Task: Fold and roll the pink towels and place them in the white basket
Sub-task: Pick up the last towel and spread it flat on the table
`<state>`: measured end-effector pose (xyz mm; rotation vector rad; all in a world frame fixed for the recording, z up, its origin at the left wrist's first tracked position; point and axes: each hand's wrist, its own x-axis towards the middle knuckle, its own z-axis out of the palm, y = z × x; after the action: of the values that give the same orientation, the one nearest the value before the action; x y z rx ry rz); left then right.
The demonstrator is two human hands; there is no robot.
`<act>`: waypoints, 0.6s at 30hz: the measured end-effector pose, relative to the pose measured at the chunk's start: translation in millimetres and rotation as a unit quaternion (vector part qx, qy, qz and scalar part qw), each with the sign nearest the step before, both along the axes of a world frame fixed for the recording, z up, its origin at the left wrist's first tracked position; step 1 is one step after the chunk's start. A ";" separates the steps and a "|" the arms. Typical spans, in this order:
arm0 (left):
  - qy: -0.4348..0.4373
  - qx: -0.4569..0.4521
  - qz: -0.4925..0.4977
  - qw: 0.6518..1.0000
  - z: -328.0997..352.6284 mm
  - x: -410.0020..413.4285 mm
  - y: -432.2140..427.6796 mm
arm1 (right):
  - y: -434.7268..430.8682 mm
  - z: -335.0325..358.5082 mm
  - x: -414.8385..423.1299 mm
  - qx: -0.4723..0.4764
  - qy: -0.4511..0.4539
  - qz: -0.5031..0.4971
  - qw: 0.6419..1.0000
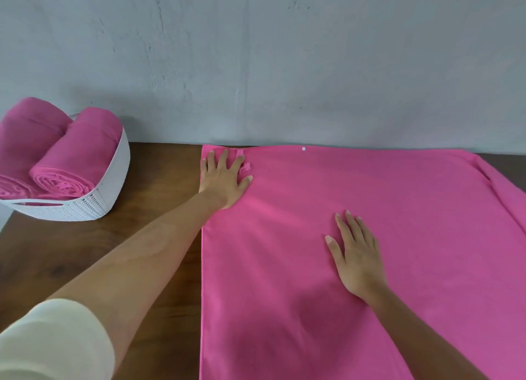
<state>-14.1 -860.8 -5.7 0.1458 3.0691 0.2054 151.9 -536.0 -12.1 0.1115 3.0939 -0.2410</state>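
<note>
At far left — white basket (115,180) holding rolled pink towels (85,149).

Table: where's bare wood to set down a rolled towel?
Bare table runs between the white basket and the left edge of the pink towel, crossed by the left arm. A small wedge lies beyond the towel's far right corner. The towel covers the rest; rolled towels fill the basket.
</note>
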 end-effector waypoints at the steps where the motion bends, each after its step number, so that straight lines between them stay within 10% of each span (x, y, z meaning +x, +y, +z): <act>1: -0.004 -0.001 0.012 1.000 0.4 -0.3 0.9 | -0.1 -0.4 0.2 0.001 -0.001 0.001 1.000; 18: 0.013 -0.029 0.055 0.998 31.4 19.1 10.4 | 8.0 18.2 1.5 -0.017 -0.058 0.042 0.997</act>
<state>5.0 -850.5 25.7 -0.0230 3.1068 0.1209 153.5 -528.0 6.1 -0.0049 2.9702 -0.2734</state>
